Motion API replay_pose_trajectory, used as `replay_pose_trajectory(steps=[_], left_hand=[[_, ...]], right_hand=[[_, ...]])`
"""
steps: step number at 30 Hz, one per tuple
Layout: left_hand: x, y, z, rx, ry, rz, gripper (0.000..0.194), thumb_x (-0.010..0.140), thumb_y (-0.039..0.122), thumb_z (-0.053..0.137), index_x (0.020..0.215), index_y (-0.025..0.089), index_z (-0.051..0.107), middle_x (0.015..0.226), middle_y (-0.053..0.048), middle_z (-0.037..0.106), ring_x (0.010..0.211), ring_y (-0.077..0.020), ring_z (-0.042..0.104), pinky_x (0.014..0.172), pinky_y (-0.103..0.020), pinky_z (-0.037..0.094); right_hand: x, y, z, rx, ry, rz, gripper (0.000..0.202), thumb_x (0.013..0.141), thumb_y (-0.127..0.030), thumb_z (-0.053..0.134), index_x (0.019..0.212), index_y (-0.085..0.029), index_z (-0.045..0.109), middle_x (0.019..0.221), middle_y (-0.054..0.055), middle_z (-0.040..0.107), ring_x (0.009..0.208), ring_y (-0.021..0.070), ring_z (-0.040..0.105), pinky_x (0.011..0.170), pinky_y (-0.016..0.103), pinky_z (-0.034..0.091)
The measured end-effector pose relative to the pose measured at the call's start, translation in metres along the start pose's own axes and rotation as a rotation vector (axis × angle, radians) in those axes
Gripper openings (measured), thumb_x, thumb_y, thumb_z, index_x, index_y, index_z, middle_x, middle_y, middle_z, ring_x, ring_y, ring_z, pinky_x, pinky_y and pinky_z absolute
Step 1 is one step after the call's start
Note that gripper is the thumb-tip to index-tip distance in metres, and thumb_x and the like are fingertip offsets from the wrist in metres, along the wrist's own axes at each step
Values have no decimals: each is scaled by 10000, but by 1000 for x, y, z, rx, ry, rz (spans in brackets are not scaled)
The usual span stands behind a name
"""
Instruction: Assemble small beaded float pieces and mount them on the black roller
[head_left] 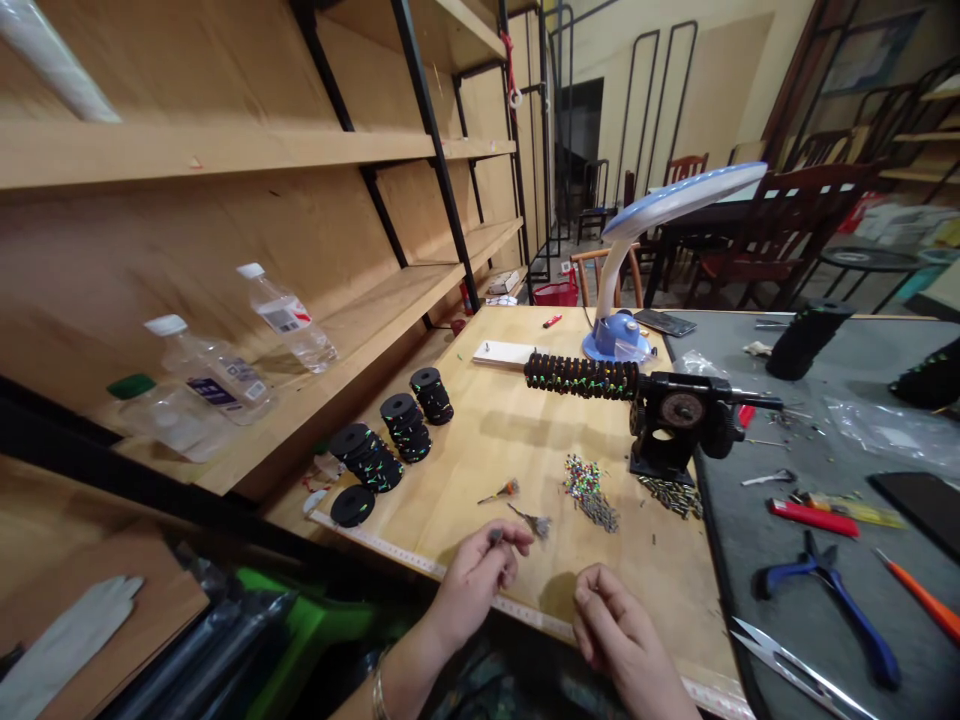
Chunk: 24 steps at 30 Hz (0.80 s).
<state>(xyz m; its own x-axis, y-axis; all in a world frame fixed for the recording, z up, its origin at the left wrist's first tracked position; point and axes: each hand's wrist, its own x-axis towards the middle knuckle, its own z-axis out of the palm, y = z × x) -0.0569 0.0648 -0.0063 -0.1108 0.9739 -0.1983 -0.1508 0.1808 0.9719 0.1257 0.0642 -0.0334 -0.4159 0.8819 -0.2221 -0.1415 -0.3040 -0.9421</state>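
Observation:
My left hand (474, 578) is above the table's front edge, fingers curled, with a small dark piece (495, 537) between thumb and fingers. To its right, my right hand (619, 632) is closed, its thumb against the fingers; whatever it may hold is hidden. Just beyond the left hand lie a grey-tufted piece (536, 523) and an orange-tipped one (511, 487). A heap of coloured beads (579, 474) runs into a pile of small metal pieces (600, 512). Behind them a black clamp-like device (677, 412) carries a row of black discs (581, 377) wound with coloured bits.
Stacks of black foam discs (367, 458) line the table's left side. Brass-coloured pieces (679, 497) lie by the device's base. A blue lamp (619, 335) stands behind. On the grey mat are blue-handled pliers (825, 580), scissors (799, 672) and a red cutter (812, 518). Shelves hold bottles (289, 318).

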Motion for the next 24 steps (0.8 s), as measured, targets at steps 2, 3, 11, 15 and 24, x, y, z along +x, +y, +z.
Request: replay_pose_trajectory(steps=[2, 3, 11, 15, 24], left_hand=[[-5, -2, 4, 16, -77, -42, 362, 783, 469, 611, 905, 129, 644, 694, 7, 541, 498, -70, 378, 478, -214, 255], [-8, -2, 7, 22, -109, -54, 392, 791, 501, 604, 915, 131, 643, 626, 34, 494, 484, -69, 349, 474, -212, 243], [-11, 11, 29, 175, -133, -13, 343, 706, 472, 711, 745, 135, 661, 660, 12, 512, 643, -126, 431, 617, -239, 351], [-4, 12, 36, 181, -95, 3, 300, 688, 421, 715, 662, 143, 605, 599, 31, 470, 606, -120, 402, 594, -239, 335], [-8, 22, 40, 296, -111, 113, 267, 749, 384, 669, 649, 152, 582, 535, 50, 435, 522, -100, 366, 514, -224, 291]], right_hand=[[0, -3, 0, 17, -7, 11, 437, 806, -651, 537, 754, -223, 464, 482, -87, 452, 415, 79, 287, 419, 214, 196], [0, -4, 0, 20, -6, 12, 436, 804, -650, 542, 756, -223, 468, 491, -85, 459, 416, 78, 293, 418, 214, 200], [-3, -10, 1, -90, 16, -79, 434, 805, -632, 556, 702, -215, 495, 541, -65, 454, 501, 109, 372, 480, 236, 290], [-4, -14, -2, -193, 50, -127, 428, 803, -611, 568, 684, -201, 548, 564, -45, 483, 541, 132, 442, 535, 257, 354], [-4, -48, -20, -91, 221, -108, 470, 705, -569, 694, 1021, -222, 675, 983, 127, 719, 983, 325, 636, 606, 324, 494]])
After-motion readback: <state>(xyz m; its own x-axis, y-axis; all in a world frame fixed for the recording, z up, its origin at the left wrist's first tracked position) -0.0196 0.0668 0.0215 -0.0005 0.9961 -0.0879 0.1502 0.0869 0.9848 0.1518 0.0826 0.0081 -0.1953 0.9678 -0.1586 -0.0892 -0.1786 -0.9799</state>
